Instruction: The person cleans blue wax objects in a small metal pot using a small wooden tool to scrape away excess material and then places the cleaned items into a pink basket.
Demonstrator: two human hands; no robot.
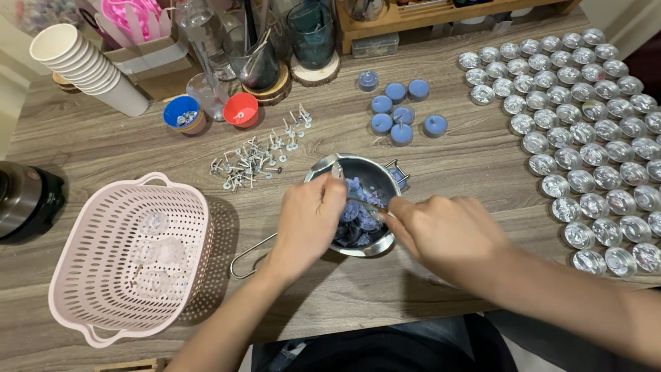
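A small steel pot with a wire handle sits at the table's middle and holds broken pieces of blue wax. My left hand grips the pot's near-left rim, with a fingertip over the edge. My right hand pinches a thin stick or blade that reaches into the wax. Several blue tealight candles lie beyond the pot.
A pink perforated basket with clear cups inside stands at the left. Loose wicks with metal bases are scattered behind the pot. Several empty silver tealight cups fill the right side. Paper cups, small bowls and jars line the back.
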